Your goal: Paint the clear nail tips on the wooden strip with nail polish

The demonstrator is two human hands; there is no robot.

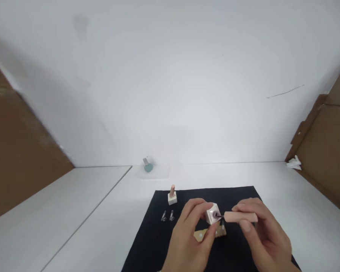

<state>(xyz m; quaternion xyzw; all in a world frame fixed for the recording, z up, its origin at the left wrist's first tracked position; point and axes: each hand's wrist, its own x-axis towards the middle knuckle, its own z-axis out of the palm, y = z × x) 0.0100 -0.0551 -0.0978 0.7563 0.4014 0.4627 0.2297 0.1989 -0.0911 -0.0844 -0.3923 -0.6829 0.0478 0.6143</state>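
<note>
My left hand (189, 238) grips a small white square nail polish bottle (212, 213), its open neck tilted toward the right. Between the fingers of my right hand (262, 230) is the pinkish cap with brush (240, 217); its dark stem reaches to the mouth of the bottle. How far the brush tip goes inside is hidden. Beneath my hands lies a tan strip (200, 235) with small pale spots, partly covered by my left hand. A small clear piece (223, 226) stands at its right end.
A second white bottle with pinkish cap (172, 195) stands on the black mat (151, 241). Two clear pieces (171, 215) lie below it. Farther back, a teal bottle (148, 167) sits in a clear tray (161, 173). Crumpled white paper (294, 163) lies by the brown right wall.
</note>
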